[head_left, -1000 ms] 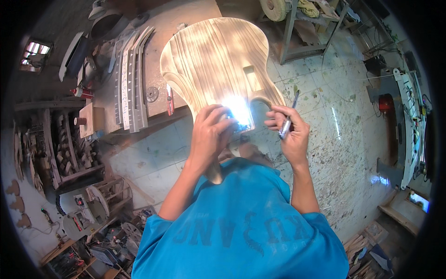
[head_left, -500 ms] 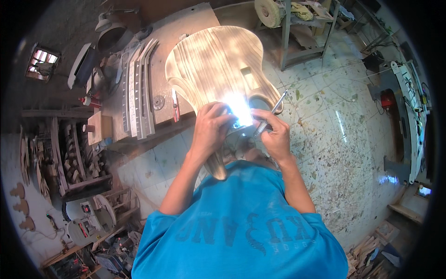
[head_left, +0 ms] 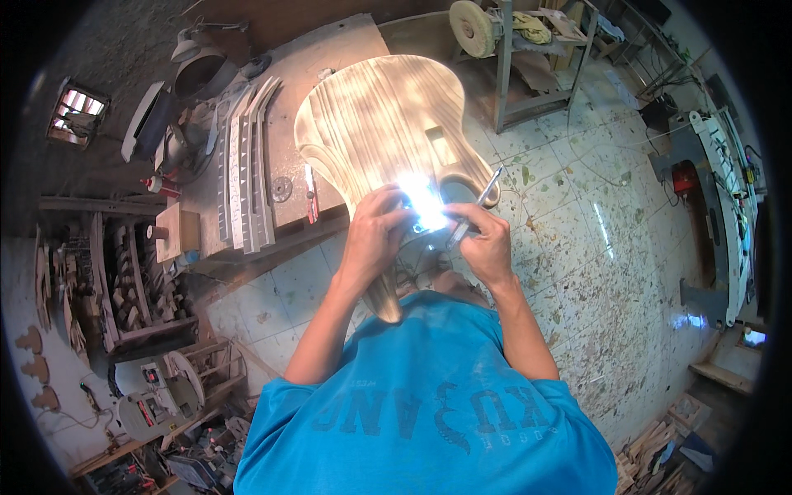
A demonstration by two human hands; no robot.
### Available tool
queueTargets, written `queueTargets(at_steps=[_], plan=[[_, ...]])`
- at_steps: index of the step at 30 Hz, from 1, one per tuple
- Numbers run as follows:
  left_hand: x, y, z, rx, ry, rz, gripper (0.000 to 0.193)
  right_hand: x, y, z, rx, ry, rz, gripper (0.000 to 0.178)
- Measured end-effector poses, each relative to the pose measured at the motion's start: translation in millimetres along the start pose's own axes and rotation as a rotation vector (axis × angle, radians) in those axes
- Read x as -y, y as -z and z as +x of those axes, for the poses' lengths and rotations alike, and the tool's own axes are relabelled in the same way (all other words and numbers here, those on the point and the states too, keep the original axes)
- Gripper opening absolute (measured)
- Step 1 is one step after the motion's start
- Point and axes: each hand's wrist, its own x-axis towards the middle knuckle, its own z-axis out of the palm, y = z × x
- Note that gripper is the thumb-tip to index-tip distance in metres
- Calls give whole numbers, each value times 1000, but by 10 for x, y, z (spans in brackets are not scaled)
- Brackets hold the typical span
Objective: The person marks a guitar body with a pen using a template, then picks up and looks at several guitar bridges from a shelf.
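A pale wooden guitar body (head_left: pixel 384 111) with dark grain stripes lies over the bench edge, its horns toward me. One rectangular pocket is cut in its face. My left hand (head_left: pixel 373 235), fingers bent and pinched, rests at the near side of the body. From its fingertips a small shiny thing (head_left: pixel 427 208) spans toward my right hand; white glare hides its shape. My right hand (head_left: pixel 485 247) is closed round a slim silver pen-like tool (head_left: pixel 492 185), which points up and right. Its thumb and forefinger also meet the shiny thing's edge, as far as the glare lets me see.
On the wooden bench (head_left: pixel 330 49), several long slotted strips (head_left: pixel 247 177) lie left of the body, beside a red-handled tool (head_left: pixel 311 194) and a round disc (head_left: pixel 281 190). A lamp (head_left: pixel 202 70) stands at the back left. A buffing wheel (head_left: pixel 473 29) is mounted at the far right.
The guitar body and bench appear slightly lower in the picture. The pen-like tool has shifted a little to the left with my right hand. Both hands keep nearly the same grip.
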Motion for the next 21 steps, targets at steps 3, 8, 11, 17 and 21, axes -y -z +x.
queueTargets(at_steps=[3, 8, 11, 17, 21], plan=[[-5, 2, -2, -1, 1, 4, 25, -13, 2, 2, 0, 31, -2, 16], [-34, 24, 4, 8, 8, 1, 25, -8, 6, 5, -2, 36, 1, 18], [-16, 14, 0, 6, 7, -3, 25, -13, 6, 2, 1, 33, 1, 18], [3, 1, -4, 4, 4, 4, 24, 1, 9, 13, 2, 32, 5, 17], [-16, 10, 4, 2, 2, 8, 23, -49, 57, 20, 24, 28, 1, 19]])
